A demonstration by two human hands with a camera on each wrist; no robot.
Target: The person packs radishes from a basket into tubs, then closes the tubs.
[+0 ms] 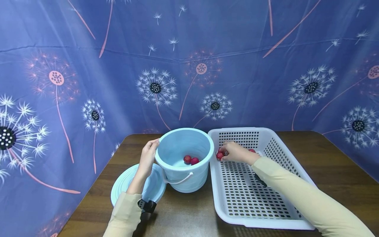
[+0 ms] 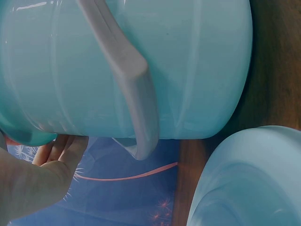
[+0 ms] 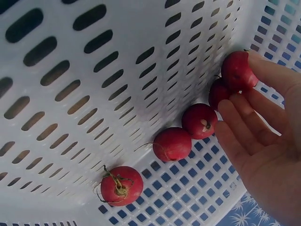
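We see the lid (image 1: 155, 186) beside the bucket (image 1: 195, 177), which the left hand (image 1: 147, 156) grips, we think to steady it, two radishes (image 1: 187, 159) lying inside. In the basket (image 1: 219, 197), the right hand (image 1: 235, 152) pinches another radish (image 3: 239, 70), thumb against fingers

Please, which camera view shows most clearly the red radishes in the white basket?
The right wrist view: five red radishes appear there, large and close. The head view shows only some of them, small, beside the right hand; the left wrist view shows none.
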